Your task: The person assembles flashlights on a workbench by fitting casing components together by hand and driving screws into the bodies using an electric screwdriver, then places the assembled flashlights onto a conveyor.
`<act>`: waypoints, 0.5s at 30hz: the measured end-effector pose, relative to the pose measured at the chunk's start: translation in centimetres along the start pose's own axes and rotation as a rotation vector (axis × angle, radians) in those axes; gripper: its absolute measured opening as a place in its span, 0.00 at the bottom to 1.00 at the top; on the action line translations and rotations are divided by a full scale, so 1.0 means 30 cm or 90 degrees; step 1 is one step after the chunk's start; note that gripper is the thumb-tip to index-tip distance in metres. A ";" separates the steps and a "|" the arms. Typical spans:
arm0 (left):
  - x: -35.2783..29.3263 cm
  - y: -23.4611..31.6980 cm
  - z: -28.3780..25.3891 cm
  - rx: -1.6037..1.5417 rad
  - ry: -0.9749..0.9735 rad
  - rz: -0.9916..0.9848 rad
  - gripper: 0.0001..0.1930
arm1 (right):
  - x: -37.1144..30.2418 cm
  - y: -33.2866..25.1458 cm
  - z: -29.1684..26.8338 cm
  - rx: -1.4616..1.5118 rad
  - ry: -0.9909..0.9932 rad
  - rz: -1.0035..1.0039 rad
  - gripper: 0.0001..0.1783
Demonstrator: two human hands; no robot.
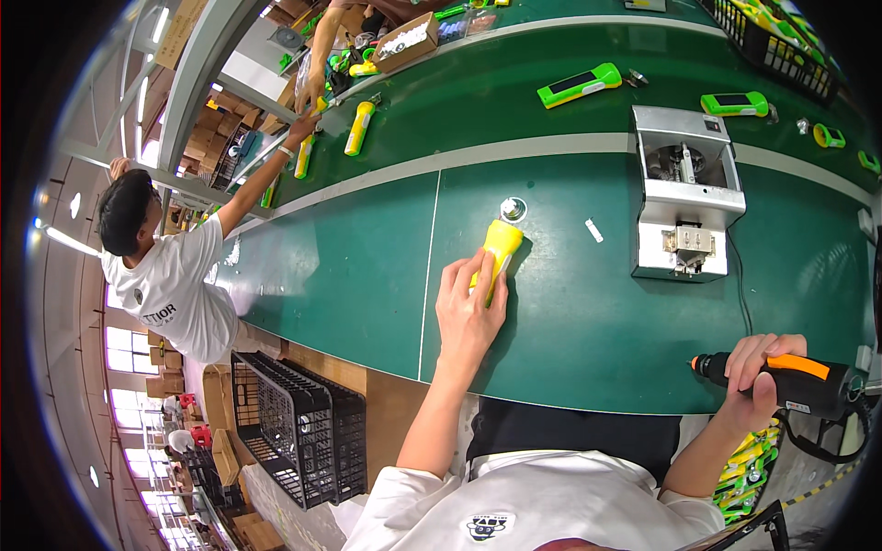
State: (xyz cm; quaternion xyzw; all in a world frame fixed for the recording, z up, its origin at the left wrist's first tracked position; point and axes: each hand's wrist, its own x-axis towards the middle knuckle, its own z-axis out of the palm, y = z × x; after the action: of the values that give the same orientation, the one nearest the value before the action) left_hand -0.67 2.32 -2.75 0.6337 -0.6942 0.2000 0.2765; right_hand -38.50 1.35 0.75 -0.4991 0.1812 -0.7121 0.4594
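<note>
My left hand (470,308) is closed round a yellow flashlight body (502,241) lying on the green workbench (340,275). At the flashlight's wide end sits a round silver reflector piece (513,209), seemingly joined to it by something too small to make out. My right hand (755,367) grips a black and orange electric screwdriver (808,378) at the bench's right front edge, its tip pointing left. A small white strip (594,230) lies to the right of the flashlight. Beyond it stands a silver metal machine (685,197) with a cable running down its side.
Green and yellow flashlights (579,84) lie on the far belt. A black crate (781,46) full of them is at the far right. On the left, a co-worker (175,257) reaches over the belt. Black crates (299,427) stand below the bench's left front edge.
</note>
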 end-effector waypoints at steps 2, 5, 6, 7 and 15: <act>0.002 0.000 0.000 0.001 -0.007 -0.003 0.20 | 0.005 -0.002 0.009 -0.002 0.007 -0.003 0.22; 0.002 0.003 -0.006 0.006 -0.011 0.001 0.20 | 0.012 -0.007 0.017 0.004 -0.003 -0.009 0.20; 0.002 0.001 -0.001 -0.004 -0.009 -0.001 0.20 | 0.018 -0.006 0.020 0.005 -0.003 -0.012 0.20; 0.003 -0.001 0.000 -0.013 -0.006 -0.004 0.20 | 0.022 -0.006 0.023 0.007 -0.005 -0.011 0.20; 0.012 0.001 -0.008 -0.026 -0.005 -0.018 0.19 | 0.023 -0.015 0.032 0.012 0.020 0.031 0.20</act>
State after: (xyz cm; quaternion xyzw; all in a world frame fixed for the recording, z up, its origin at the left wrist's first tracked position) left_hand -0.67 2.20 -2.32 0.6386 -0.6902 0.1790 0.2895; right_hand -37.91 1.19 1.88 -0.4790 0.1934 -0.7100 0.4785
